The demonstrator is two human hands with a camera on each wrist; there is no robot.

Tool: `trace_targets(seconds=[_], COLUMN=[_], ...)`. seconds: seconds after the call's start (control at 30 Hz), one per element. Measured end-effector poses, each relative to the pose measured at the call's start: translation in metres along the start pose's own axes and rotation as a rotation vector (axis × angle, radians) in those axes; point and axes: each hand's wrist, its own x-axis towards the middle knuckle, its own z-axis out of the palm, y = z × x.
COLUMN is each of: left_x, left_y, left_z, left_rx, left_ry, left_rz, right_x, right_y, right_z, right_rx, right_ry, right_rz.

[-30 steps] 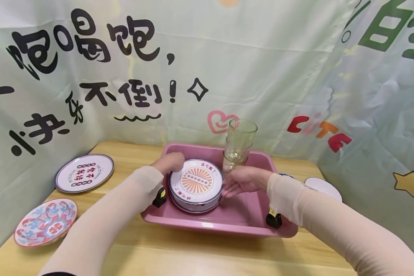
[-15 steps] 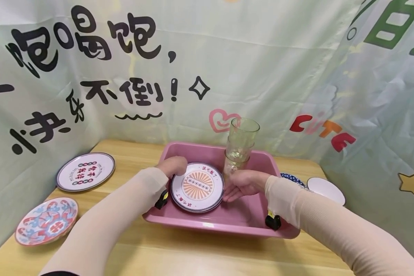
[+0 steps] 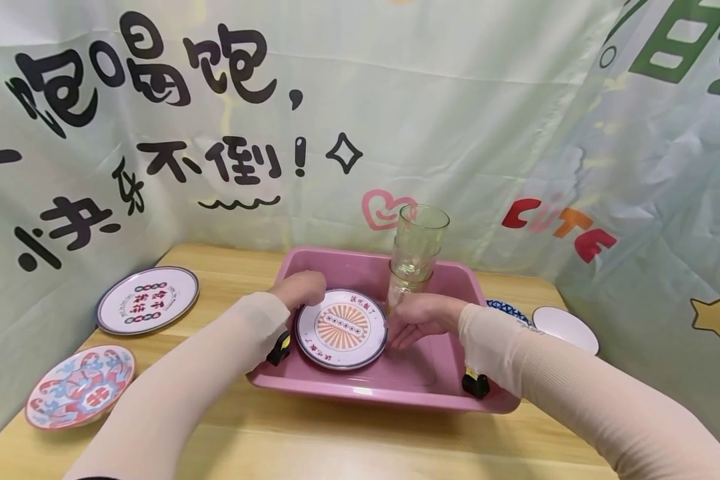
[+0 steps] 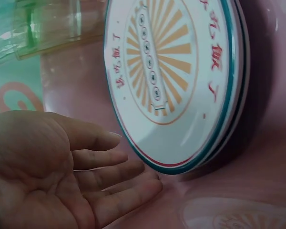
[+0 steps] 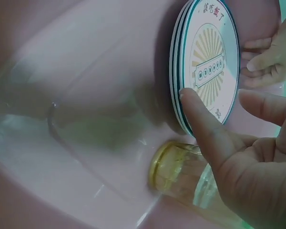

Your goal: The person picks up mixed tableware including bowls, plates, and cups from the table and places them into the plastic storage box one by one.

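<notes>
Your round plate stack [image 3: 342, 331] sat in the pink tub [image 3: 429, 375], smack between your left hand [image 3: 302, 289] and right hand [image 3: 421, 316]. Both grips were pretty wide, just beside opposite edges, nothing held.

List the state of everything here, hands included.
Pink tub: open, containing plates and glasses
Plates: stacked, face up
Glasses: stacked, upright
Left hand: open, fingers extended, beside plates
Right hand: open, fingers extended, beside plates
Plate at far left: face up, bare
Patterned bowl: upright, empty
Blue-patterned dish: partly hidden by right arm
White dish: facing unclear
</notes>
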Motion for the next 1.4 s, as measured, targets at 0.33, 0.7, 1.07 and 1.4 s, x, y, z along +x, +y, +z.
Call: trace_targets(seconds=[0.33,0.7,1.07,1.4], left_x=[-0.01,-0.025,-0.04,-0.06], left_y=[0.001,-0.01,-0.022,-0.041], left_z=[-0.012,-0.026,-0.035,-0.041], left_rx=[0.017,-0.132,-0.258,-0.36], left_ry=[0.045,0.171,0.235,0.288], left_rz=[0.135,0.255,0.334,0.284], right_x=[-0.017,-0.037,-0.064,-0.084], right_y=[-0.007,-0.019,-0.023,-0.006], right_z=[-0.004,-0.015,-0.024,-0.035], right_rx=[-0.089,-0.197,-0.532,-0.639], right_ry=[0.078,0.089,0.274,0.399], right_rz=[-0.063,-0.171,-0.301,-0.448])
